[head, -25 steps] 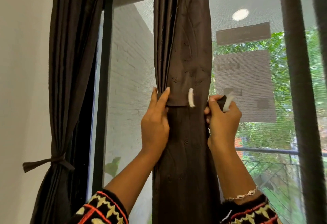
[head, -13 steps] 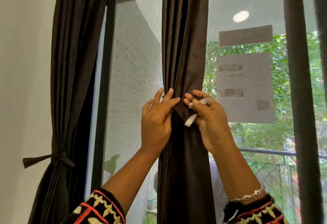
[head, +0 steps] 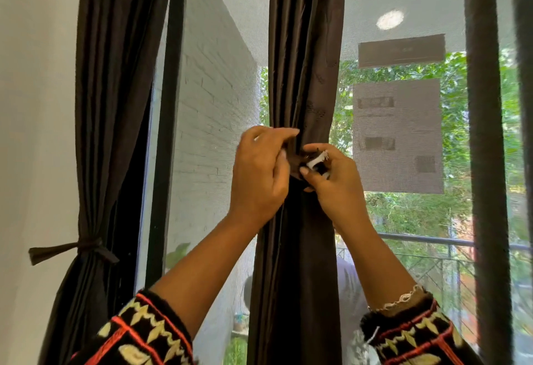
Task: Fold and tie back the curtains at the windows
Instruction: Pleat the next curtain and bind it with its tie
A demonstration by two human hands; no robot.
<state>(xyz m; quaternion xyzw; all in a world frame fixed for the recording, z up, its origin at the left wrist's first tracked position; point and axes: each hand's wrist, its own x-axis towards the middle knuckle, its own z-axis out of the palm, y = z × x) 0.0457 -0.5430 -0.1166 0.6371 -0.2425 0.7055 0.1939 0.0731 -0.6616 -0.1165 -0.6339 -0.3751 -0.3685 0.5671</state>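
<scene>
My left hand (head: 259,171) grips the gathered dark brown fabric curtain (head: 300,76), my right hand (head: 337,184) pinches the brown white-tipped tie strap (head: 316,160); if either slackens, the folds could spill.

Your left hand (head: 259,171) and right hand (head: 331,183) were crammed together on the curtain (head: 302,76), both pinching the tie (head: 315,160), so nothing was squeezing between them. You had open air either side though: left as far as the frame (head: 170,134), right as far as the dark post (head: 484,163). Glass (head: 216,105) sat close behind, so no reaching deeper. The tied curtain (head: 109,105) hung well off left, by the wall (head: 34,134).
</scene>
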